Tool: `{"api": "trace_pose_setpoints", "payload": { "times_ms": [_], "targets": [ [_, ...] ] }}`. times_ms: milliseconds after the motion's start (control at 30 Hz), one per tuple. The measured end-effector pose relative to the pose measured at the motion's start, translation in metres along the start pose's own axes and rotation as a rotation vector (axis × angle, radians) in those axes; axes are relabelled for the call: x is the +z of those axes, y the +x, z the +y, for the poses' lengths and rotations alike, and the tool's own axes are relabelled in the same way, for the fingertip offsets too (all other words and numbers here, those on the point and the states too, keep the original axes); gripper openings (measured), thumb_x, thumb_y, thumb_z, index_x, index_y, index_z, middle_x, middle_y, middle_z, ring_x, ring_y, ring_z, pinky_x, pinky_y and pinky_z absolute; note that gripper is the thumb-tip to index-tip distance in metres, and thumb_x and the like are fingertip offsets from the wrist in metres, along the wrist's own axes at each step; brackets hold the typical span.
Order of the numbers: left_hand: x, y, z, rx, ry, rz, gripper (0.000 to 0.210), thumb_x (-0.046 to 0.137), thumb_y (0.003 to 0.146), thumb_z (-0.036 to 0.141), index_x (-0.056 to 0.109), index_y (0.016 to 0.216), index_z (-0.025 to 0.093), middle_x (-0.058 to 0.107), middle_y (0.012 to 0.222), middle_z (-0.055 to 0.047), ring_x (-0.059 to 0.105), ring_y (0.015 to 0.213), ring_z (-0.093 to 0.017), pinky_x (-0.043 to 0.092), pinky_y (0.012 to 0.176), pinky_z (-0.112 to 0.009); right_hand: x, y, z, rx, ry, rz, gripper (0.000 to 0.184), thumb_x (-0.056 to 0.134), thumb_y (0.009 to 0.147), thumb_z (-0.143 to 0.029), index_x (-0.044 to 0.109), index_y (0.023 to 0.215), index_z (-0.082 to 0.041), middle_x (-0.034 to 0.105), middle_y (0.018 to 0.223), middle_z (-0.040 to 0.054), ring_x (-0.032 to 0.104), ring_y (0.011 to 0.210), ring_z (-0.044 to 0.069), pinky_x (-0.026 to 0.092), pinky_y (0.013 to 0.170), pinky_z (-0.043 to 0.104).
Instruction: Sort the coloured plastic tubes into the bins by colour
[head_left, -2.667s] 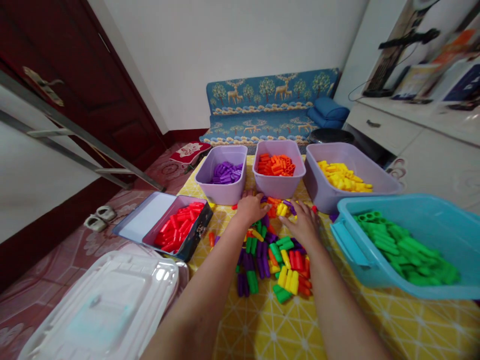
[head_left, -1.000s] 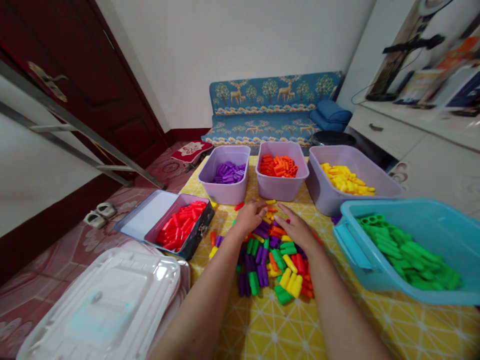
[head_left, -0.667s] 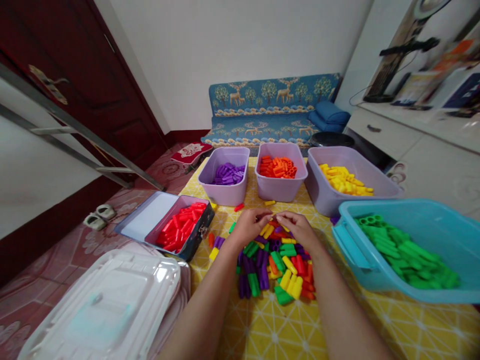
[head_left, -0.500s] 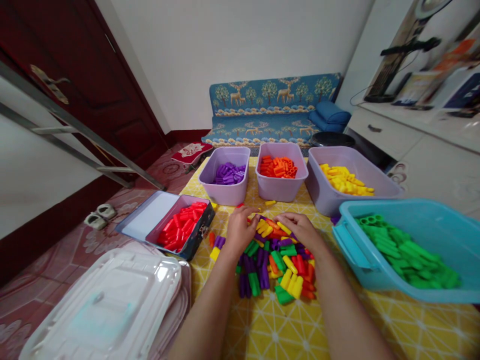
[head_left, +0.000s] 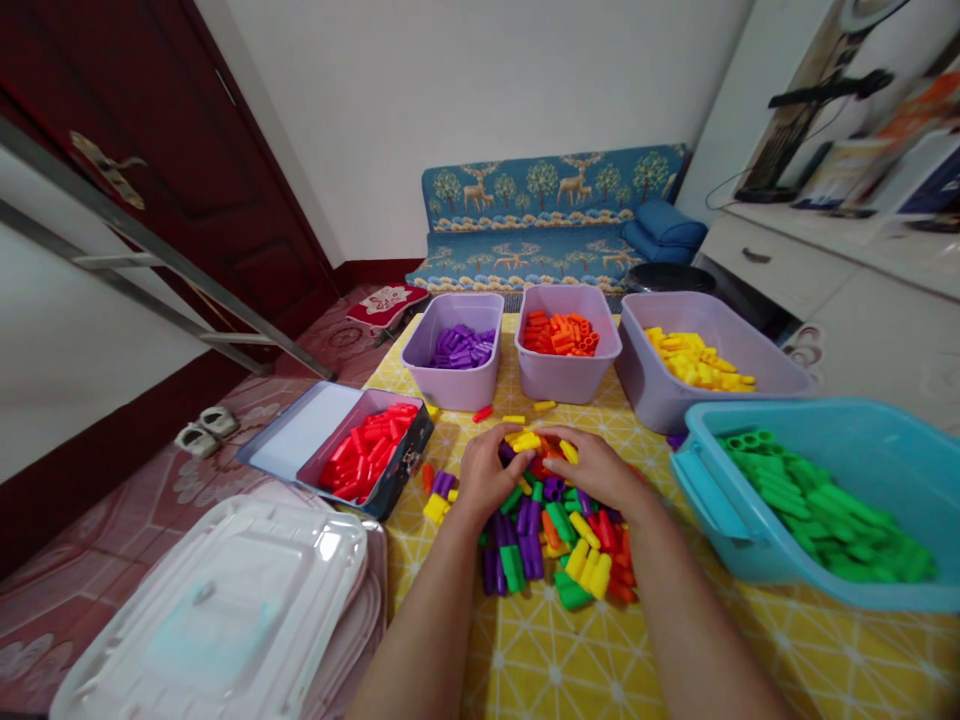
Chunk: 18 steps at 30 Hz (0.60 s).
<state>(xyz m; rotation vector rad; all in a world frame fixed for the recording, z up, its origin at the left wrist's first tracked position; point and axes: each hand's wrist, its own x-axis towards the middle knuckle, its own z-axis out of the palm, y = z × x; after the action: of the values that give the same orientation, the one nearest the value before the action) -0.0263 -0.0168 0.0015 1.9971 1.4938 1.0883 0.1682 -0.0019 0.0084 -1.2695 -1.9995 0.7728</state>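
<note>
A mixed pile of plastic tube-like building pieces (head_left: 534,540) in purple, green, yellow, orange and red lies on the yellow patterned tablecloth (head_left: 555,660). My left hand (head_left: 486,468) rests at the pile's far left, thumb apart from its curved fingers. Opposite it, my right hand (head_left: 592,468) reaches over the far right of the pile with fingers extended inward. Both hands cup the far end, touching orange and yellow pieces between them. Neither grips a single piece that I can make out. Some fingertips are hidden behind the pieces.
Behind the pile stand lilac bins of purple (head_left: 453,392), orange (head_left: 564,380) and yellow pieces (head_left: 697,360). A turquoise bin (head_left: 720,500) of green pieces is at right. Left are an open tin (head_left: 420,440) of red pieces and stacked lids (head_left: 217,610). Loose pieces lie beyond my hands.
My hands have come closer together over the far end of the pile. A red and a yellow piece beyond my left hand now show more clearly. The view has shifted slightly.
</note>
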Motion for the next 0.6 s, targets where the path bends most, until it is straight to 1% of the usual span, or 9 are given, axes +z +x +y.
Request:
{"api": "trace_pose_setpoints", "payload": {
  "times_ms": [100, 233, 300, 400, 500, 600],
  "targets": [
    [0.002, 0.0, -0.003, -0.021, -0.137, 0.039, 0.026, 0.055, 0.086, 0.036, 0.064, 0.102, 0.018, 0.069, 0.093, -0.005, 0.062, 0.083, -0.018, 0.048, 0.078, -0.029, 0.0, 0.001, 0.0, 0.001, -0.052, 0.02, 0.043, 0.067, 0.075, -0.03, 0.065, 0.117, -0.023, 0.066, 0.119, 0.0083, 0.06, 0.111, 0.025, 0.044, 0.099, 0.044],
    [0.001, 0.002, -0.006, 0.009, -0.209, 0.037, 0.028, 0.05, 0.089, 0.038, 0.065, 0.086, 0.015, 0.065, 0.079, -0.004, 0.057, 0.074, -0.016, 0.044, 0.069, -0.026, 0.0, 0.002, -0.014, -0.056, -0.125, 0.093, 0.044, 0.072, 0.072, -0.032, 0.067, 0.115, -0.022, 0.067, 0.116, 0.0093, 0.059, 0.11, 0.027, 0.042, 0.099, 0.044],
    [0.001, 0.002, -0.007, 0.035, -0.21, 0.032, 0.031, 0.047, 0.091, 0.038, 0.063, 0.077, 0.015, 0.061, 0.073, -0.003, 0.054, 0.07, -0.015, 0.041, 0.065, -0.024, 0.001, 0.003, -0.023, -0.052, -0.096, 0.1, 0.043, 0.071, 0.073, -0.032, 0.066, 0.115, -0.023, 0.069, 0.113, 0.0082, 0.061, 0.107, 0.027, 0.044, 0.096, 0.043],
    [0.0, 0.002, -0.008, 0.052, -0.196, 0.038, 0.037, 0.045, 0.092, 0.039, 0.056, 0.066, 0.015, 0.053, 0.066, -0.001, 0.049, 0.064, -0.013, 0.037, 0.061, -0.023, 0.004, 0.005, -0.034, -0.004, 0.013, 0.093, 0.033, 0.065, 0.078, -0.031, 0.068, 0.11, -0.023, 0.072, 0.103, 0.0065, 0.065, 0.092, 0.022, 0.05, 0.085, 0.037],
    [0.0, 0.002, -0.009, 0.073, -0.178, 0.034, 0.038, 0.045, 0.092, 0.039, 0.054, 0.064, 0.016, 0.051, 0.064, 0.0, 0.048, 0.064, -0.013, 0.036, 0.06, -0.023, 0.006, 0.006, -0.04, 0.013, 0.044, 0.137, 0.026, 0.063, 0.078, -0.027, 0.069, 0.102, -0.02, 0.072, 0.099, 0.0065, 0.065, 0.081, 0.02, 0.051, 0.076, 0.033],
    [0.001, 0.003, -0.009, 0.091, -0.171, 0.014, 0.034, 0.048, 0.091, 0.038, 0.06, 0.069, 0.015, 0.057, 0.067, -0.002, 0.053, 0.067, -0.014, 0.039, 0.063, -0.024, -0.001, 0.004, -0.041, 0.034, 0.093, 0.133, 0.023, 0.062, 0.074, -0.023, 0.07, 0.095, -0.018, 0.072, 0.093, 0.0059, 0.065, 0.076, 0.018, 0.051, 0.07, 0.029]
  ]
}}
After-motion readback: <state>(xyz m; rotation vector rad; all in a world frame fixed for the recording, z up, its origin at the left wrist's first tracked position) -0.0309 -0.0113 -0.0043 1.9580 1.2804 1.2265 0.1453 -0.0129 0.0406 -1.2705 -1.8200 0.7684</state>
